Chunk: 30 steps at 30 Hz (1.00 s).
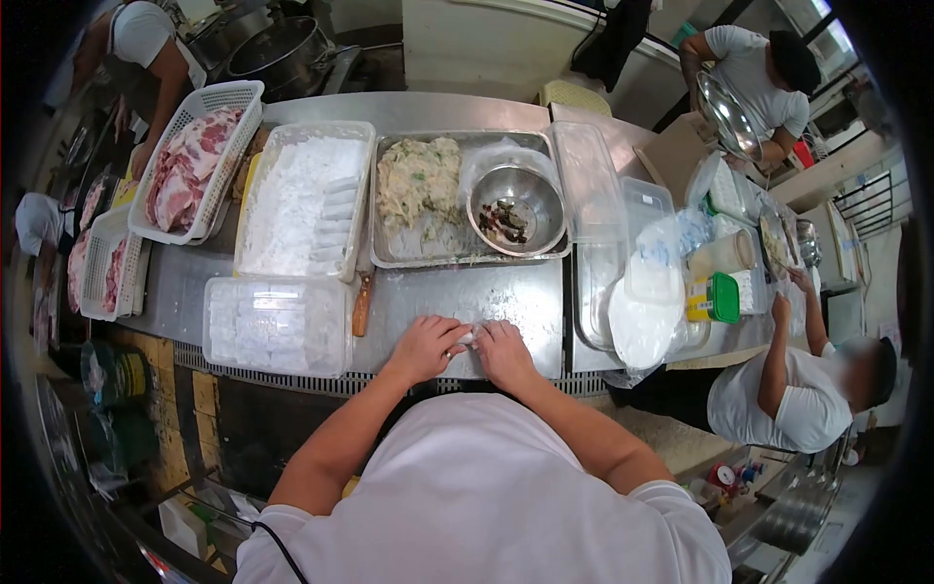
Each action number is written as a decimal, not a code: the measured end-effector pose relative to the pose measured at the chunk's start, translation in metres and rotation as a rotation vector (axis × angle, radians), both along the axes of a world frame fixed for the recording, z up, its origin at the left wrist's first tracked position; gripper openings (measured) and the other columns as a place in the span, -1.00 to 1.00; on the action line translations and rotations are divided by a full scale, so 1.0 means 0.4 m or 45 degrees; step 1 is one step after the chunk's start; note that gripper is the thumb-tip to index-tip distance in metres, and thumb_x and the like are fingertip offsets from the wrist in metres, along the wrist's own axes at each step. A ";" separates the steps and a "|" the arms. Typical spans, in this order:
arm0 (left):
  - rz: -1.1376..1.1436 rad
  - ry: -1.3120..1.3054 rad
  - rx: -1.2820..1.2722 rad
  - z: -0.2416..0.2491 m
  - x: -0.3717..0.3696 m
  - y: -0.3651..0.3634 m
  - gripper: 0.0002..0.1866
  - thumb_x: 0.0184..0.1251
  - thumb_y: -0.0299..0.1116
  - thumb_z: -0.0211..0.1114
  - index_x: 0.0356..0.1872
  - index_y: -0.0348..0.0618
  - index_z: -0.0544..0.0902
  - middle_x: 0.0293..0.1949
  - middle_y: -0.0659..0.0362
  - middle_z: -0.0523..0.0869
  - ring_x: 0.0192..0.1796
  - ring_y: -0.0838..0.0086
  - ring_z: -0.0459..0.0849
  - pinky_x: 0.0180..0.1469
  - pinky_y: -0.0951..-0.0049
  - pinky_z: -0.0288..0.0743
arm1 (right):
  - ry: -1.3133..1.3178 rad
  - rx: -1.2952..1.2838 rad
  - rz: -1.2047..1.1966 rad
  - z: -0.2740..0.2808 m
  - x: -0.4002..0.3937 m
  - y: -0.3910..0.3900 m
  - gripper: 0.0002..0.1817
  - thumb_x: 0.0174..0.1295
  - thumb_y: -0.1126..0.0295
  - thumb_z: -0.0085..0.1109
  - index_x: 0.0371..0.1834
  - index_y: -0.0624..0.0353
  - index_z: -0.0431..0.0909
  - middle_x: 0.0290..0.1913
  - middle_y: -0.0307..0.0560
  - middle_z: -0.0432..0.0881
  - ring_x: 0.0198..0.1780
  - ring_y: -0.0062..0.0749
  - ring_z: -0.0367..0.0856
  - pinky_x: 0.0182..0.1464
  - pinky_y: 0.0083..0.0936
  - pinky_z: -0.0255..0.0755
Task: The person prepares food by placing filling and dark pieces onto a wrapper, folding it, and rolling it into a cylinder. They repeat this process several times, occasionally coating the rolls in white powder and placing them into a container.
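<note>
Near the table's front edge, my left hand (428, 346) and my right hand (503, 352) are closed on a small white roll (471, 338), one hand at each end. Fingers cover most of it. Beyond them stands a metal tray (428, 260) with a pale minced filling flecked with green (418, 180). A steel bowl (550, 209) with dark red and brown bits sits in its right side. To the left, a white bin (255, 248) contains white powder (302, 185) and several white rolls (336, 219). A wooden handle (362, 304) lies beside it.
A lidded clear container (277, 326) of white rolls stands front left. White baskets (248, 94) of raw meat are farther left. On the right are clear plastic lids (589, 185), a green-lidded tub (722, 298) and co-workers (778, 394). Another person (744, 88) handles a large metal bowl.
</note>
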<state>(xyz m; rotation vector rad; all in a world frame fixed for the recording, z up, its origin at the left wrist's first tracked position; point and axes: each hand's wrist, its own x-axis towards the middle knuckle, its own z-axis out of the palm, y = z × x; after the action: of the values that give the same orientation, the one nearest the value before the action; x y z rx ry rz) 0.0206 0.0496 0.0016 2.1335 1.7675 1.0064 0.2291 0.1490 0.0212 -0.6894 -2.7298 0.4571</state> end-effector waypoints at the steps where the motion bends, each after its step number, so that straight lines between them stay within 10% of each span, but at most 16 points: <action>1: -0.002 0.024 -0.010 -0.005 -0.001 0.000 -0.55 0.39 -0.24 0.51 0.30 0.08 0.78 0.09 0.25 0.80 0.12 0.24 0.73 0.17 0.15 0.54 | -0.036 -0.020 -0.004 0.003 0.001 0.002 -0.65 0.37 0.36 0.37 0.17 0.26 0.68 0.12 0.10 0.68 0.13 0.05 0.63 0.18 -0.09 0.57; 11: 0.035 0.048 -0.040 -0.012 0.001 -0.011 -0.54 0.35 -0.23 0.55 0.27 0.07 0.78 0.12 0.26 0.79 0.13 0.23 0.71 0.18 0.13 0.55 | -0.313 -0.682 -0.241 0.205 -0.263 0.208 -0.25 0.32 0.14 0.40 0.44 0.48 0.52 -0.02 0.43 0.80 0.06 0.32 0.82 0.20 0.06 0.69; 14: 0.070 0.057 -0.020 -0.016 0.008 -0.016 -0.54 0.35 -0.21 0.56 0.27 0.08 0.78 0.13 0.29 0.79 0.14 0.26 0.70 0.19 0.14 0.54 | -0.439 -0.356 -0.016 0.119 -0.358 0.270 -0.34 0.27 0.14 0.43 0.30 0.46 0.62 -0.38 0.28 0.81 -0.23 0.16 0.88 -0.04 -0.10 0.76; 18: 0.083 0.037 -0.032 -0.019 0.010 -0.021 -0.55 0.35 -0.20 0.56 0.26 0.09 0.78 0.13 0.30 0.79 0.14 0.28 0.70 0.22 0.16 0.53 | -0.856 -0.886 0.040 0.187 -0.485 0.247 -0.49 0.32 0.28 0.36 0.19 0.48 0.63 -0.39 0.23 0.80 -0.53 -0.09 0.80 -0.48 -0.20 0.68; 30: 0.045 0.019 -0.052 -0.037 0.006 -0.021 -0.53 0.40 -0.19 0.51 0.31 0.10 0.74 0.16 0.25 0.76 0.20 0.24 0.69 0.28 0.10 0.53 | 0.127 -2.559 -0.039 0.140 -0.464 0.215 -0.23 0.48 0.56 0.11 0.78 0.35 0.22 -0.21 0.02 0.79 -0.46 -0.44 0.75 -0.57 -0.48 0.60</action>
<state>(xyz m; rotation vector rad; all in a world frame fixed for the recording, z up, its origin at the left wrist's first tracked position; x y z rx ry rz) 0.0229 0.0411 -0.0130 2.0980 1.8225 0.9572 0.0434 0.2350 0.0773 -0.8467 -1.2075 2.9604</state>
